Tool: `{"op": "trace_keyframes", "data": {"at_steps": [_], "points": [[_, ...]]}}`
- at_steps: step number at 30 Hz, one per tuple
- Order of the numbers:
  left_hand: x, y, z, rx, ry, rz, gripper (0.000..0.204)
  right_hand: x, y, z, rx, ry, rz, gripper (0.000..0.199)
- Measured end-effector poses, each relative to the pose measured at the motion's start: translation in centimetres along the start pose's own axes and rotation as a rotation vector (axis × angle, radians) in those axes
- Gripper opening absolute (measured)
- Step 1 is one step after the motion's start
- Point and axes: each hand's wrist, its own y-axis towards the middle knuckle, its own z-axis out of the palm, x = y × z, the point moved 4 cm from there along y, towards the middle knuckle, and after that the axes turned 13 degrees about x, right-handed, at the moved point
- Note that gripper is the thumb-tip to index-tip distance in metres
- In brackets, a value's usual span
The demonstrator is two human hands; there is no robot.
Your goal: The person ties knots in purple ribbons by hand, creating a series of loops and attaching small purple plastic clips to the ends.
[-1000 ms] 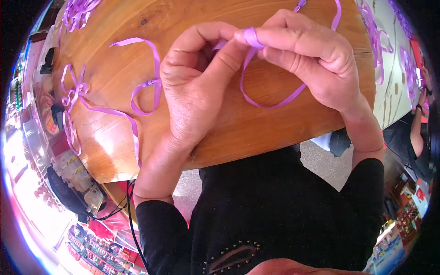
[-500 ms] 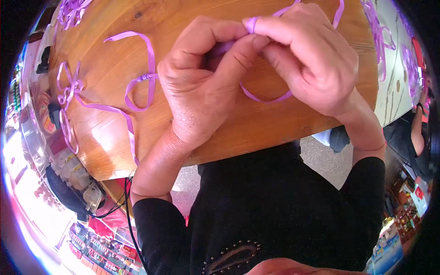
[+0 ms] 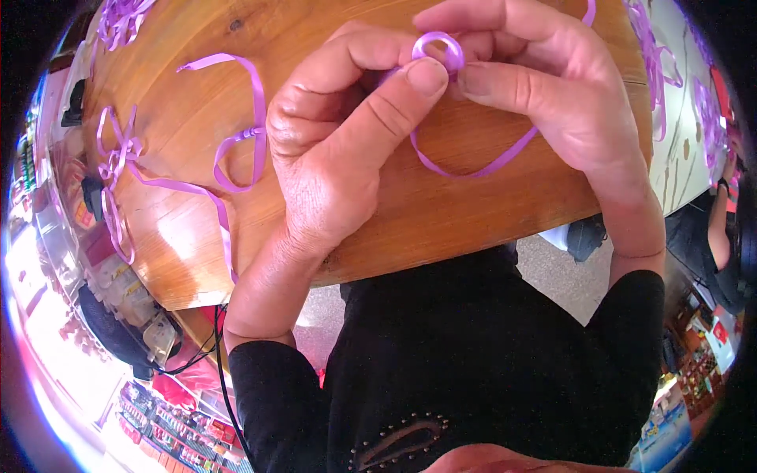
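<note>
My left hand (image 3: pixel 355 102) is closed, pinching a small coiled loop of purple ribbon (image 3: pixel 450 49) between thumb and fingers. The loop stands upright above the thumb tip, with its round hole showing. Close on its right side is my right hand (image 3: pixel 544 79), its thumb and fingers apart and the thumb tip at the loop's edge. Whether that thumb touches the loop I cannot tell. From the hands a length of the ribbon hangs in a curve over the wooden table (image 3: pixel 378 244) and passes behind my right hand.
A curled purple ribbon (image 3: pixel 259 87) with a wrapped part lies left of my hands. Further left is a looped ribbon bow (image 3: pixel 122 154) with a long tail. Purple ribbon bunches lie at the far left (image 3: pixel 122 22) and on a white surface (image 3: pixel 678 158) at right. A person's arm (image 3: pixel 718 225) shows beyond.
The ribbon that was around my right index fingertip is now a free-standing loop in my left hand's pinch. My right fingers have spread and drawn off it.
</note>
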Motion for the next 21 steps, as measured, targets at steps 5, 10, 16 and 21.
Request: {"op": "trace_keyframes", "data": {"at_steps": [5,10,16,21], "points": [[0.3,-0.2,-0.1,-0.113,0.085,-0.219,0.013,1.1,0.0,-0.2,0.006,-0.261,0.029,0.020],[0.3,0.1,0.2,-0.146,0.119,-0.270,0.014,1.7,0.2,0.0,-0.016,-0.465,-0.018,0.019],[0.6,0.3,-0.9,-0.082,0.086,-0.345,0.017,0.8,-0.5,1.0,-0.038,-0.849,-0.331,0.021],[1.2,0.0,-1.2,-0.090,-0.146,-0.297,0.018,1.1,-0.2,0.4,-0.015,-0.754,-0.207,0.023]]}}
